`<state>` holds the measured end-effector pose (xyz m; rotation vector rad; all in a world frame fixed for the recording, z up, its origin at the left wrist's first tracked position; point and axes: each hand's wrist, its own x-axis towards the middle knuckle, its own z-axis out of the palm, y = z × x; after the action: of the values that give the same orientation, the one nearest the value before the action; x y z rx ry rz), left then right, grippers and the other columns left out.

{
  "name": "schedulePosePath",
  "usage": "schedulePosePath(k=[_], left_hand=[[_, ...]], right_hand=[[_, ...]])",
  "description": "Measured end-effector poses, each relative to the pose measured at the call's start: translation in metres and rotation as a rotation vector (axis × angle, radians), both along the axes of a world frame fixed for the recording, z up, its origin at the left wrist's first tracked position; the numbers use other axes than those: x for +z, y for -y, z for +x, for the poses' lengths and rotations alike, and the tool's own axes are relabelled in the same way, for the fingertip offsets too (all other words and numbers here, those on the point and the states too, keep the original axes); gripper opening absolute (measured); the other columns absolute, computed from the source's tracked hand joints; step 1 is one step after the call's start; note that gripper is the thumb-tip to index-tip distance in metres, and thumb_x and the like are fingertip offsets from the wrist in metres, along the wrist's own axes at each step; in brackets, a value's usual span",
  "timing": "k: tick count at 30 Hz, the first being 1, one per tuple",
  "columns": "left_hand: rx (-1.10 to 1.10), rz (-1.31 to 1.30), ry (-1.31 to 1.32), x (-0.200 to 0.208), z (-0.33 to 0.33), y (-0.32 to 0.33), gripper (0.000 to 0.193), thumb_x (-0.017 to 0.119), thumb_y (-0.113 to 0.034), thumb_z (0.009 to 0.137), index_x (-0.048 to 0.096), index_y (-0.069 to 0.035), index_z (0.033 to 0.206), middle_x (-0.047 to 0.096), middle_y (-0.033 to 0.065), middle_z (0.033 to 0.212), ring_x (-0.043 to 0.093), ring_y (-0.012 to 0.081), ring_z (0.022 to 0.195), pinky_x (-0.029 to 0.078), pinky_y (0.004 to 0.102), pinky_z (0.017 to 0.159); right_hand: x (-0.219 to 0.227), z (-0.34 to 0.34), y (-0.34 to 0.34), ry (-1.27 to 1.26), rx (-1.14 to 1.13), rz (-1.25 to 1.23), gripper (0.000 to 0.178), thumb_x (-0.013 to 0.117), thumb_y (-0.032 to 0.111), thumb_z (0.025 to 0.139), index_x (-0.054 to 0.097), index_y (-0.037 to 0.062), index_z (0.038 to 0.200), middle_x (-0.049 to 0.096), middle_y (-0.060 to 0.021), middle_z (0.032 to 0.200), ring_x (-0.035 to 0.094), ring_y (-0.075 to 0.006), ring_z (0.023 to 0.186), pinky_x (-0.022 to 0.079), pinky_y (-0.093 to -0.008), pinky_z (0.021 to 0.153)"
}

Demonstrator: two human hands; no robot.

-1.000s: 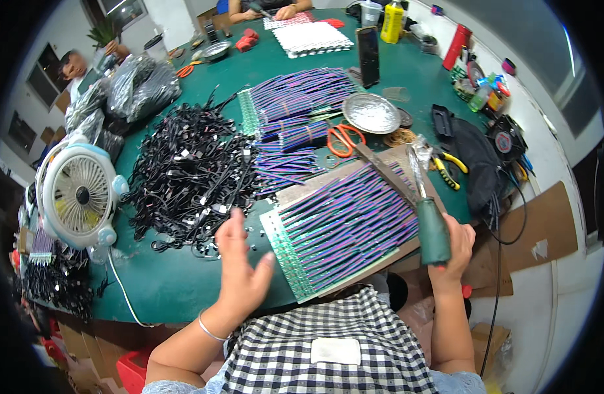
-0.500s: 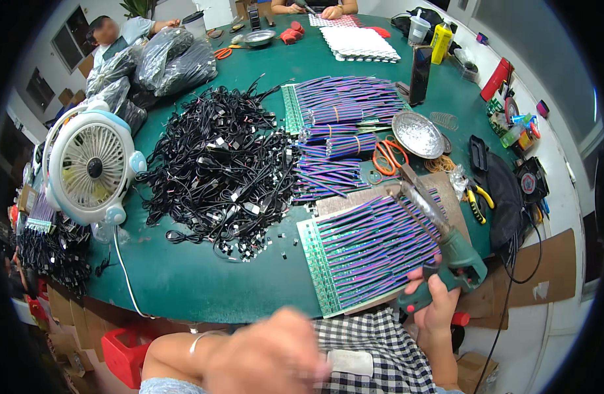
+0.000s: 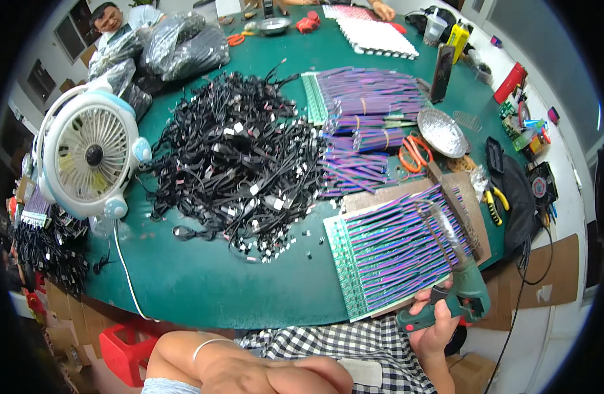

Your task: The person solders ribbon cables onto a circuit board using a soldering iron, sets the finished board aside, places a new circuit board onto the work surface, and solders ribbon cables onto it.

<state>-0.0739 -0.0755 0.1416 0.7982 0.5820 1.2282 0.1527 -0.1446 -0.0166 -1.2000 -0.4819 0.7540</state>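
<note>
My right hand (image 3: 434, 330) grips the handle of a green soldering gun (image 3: 471, 287) at the front right. Its metal barrel points up and left over a panel of green circuit boards (image 3: 346, 262) with rows of purple, blue and black wires (image 3: 400, 246) lying to the right. The panel rests on a brown board (image 3: 474, 190). Beside the barrel stretches a long dark metal bar (image 3: 456, 209). My left hand (image 3: 276, 379) is low at the bottom edge, in front of the checked apron (image 3: 302, 343); its fingertips are cut off or hidden.
A heap of black cables (image 3: 236, 164) covers the table's middle, with a white fan (image 3: 92, 154) left of it. Behind the panel are more wired boards (image 3: 367, 92), orange scissors (image 3: 417, 154) and a metal bowl (image 3: 441, 133). Two people sit at the far side.
My left hand has dropped lower and nearer my body. My view has shifted, so the table's things appear farther right. My right hand still holds the soldering gun.
</note>
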Motion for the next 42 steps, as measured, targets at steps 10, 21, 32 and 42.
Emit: schedulePosePath(k=[10, 21, 32, 42], left_hand=[[-0.156, 1.417, -1.4, -0.084, -0.007, -0.171, 0.062, 0.076, -0.023, 0.069, 0.057, -0.01, 0.125, 0.057, 0.011, 0.123, 0.048, 0.032, 0.12, 0.036, 0.0439, 0.1], [-0.154, 1.461, -1.774, -0.109, -0.001, -0.224, 0.036, 0.062, -0.004, 0.071, 0.06, -0.014, 0.105, 0.054, 0.0054, 0.089, 0.056, 0.0251, 0.09, 0.048, 0.0368, 0.073], [-0.121, 1.368, -1.749, -0.066, -0.022, -0.23, 0.052, 0.067, -0.008, 0.063, 0.064, -0.012, 0.114, 0.057, 0.009, 0.116, 0.049, 0.0297, 0.116, 0.039, 0.0429, 0.098], [-0.249, 1.461, -1.715, -0.11, 0.013, -0.24, 0.023, 0.066, -0.013, 0.063, 0.06, -0.015, 0.085, 0.056, 0.003, 0.087, 0.055, 0.0245, 0.092, 0.041, 0.0395, 0.081]], right_hand=[[-0.027, -0.028, 0.037, 0.043, 0.183, 0.028, 0.047, 0.057, 0.018, 0.086, 0.04, 0.0021, 0.127, 0.06, -0.0185, 0.093, 0.061, -0.0221, 0.076, 0.053, -0.0352, 0.071], [-0.026, -0.023, 0.045, 0.0, 0.123, -0.044, 0.048, 0.054, 0.014, 0.088, 0.034, 0.0036, 0.131, 0.059, -0.0197, 0.098, 0.062, -0.0214, 0.073, 0.053, -0.0367, 0.071], [-0.024, -0.018, 0.037, -0.003, 0.131, -0.135, 0.047, 0.05, 0.01, 0.089, 0.033, 0.0018, 0.132, 0.06, -0.0205, 0.098, 0.062, -0.0226, 0.074, 0.053, -0.0359, 0.07], [-0.055, -0.01, 0.052, -0.009, 0.15, -0.129, 0.051, 0.053, 0.011, 0.087, 0.033, -0.0012, 0.133, 0.061, -0.0211, 0.095, 0.063, -0.0231, 0.07, 0.055, -0.0351, 0.062]])
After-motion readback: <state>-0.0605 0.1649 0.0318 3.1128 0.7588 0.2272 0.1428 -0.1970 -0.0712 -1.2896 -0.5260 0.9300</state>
